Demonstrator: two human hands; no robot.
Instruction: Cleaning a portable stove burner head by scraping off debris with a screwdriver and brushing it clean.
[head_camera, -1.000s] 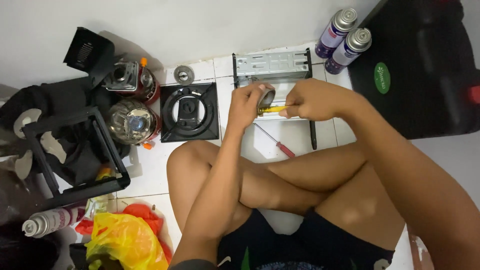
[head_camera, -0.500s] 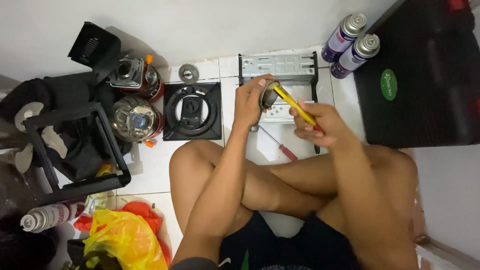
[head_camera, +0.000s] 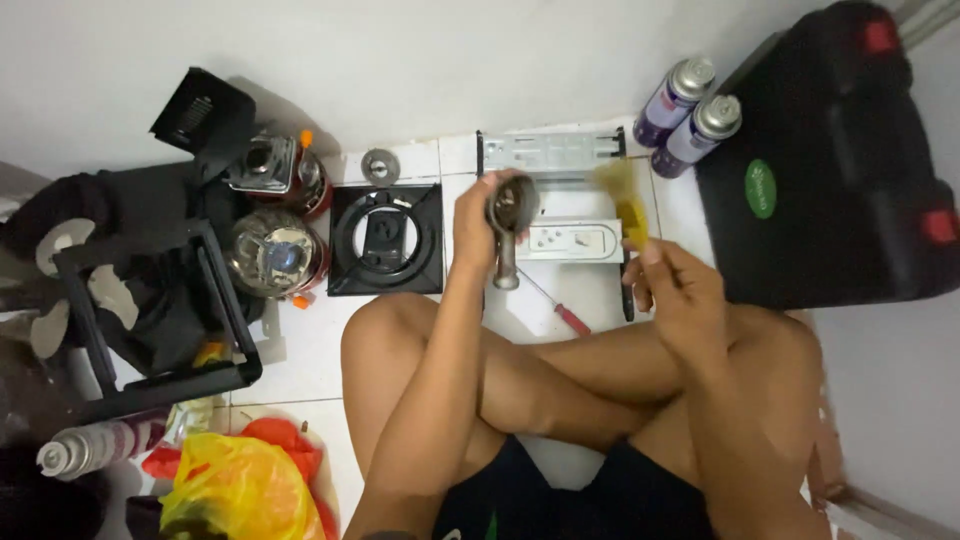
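Note:
I sit cross-legged on a white tiled floor. My left hand (head_camera: 478, 222) grips a grey metal burner part (head_camera: 509, 222) with a round cup on top and a tube pointing down. My right hand (head_camera: 668, 285) holds a yellow-handled brush (head_camera: 626, 205), blurred with motion, up and to the right of the part. The brush is apart from the part. Beneath them lie a white flat panel (head_camera: 568, 241) and a grey metal frame (head_camera: 552, 153). A red-handled screwdriver (head_camera: 562, 312) lies on the tiles by my knee.
A black square stove top (head_camera: 385, 240) sits left of my hand. Two purple spray cans (head_camera: 690, 118) and a black case (head_camera: 835, 160) stand at right. Metal burner bodies (head_camera: 275, 250), a black stand (head_camera: 150, 310), a spray can (head_camera: 85, 450) and a yellow bag (head_camera: 235, 490) crowd the left.
My right hand has pulled the brush away from the burner part toward the right. My left hand has turned the part so its tube now points down.

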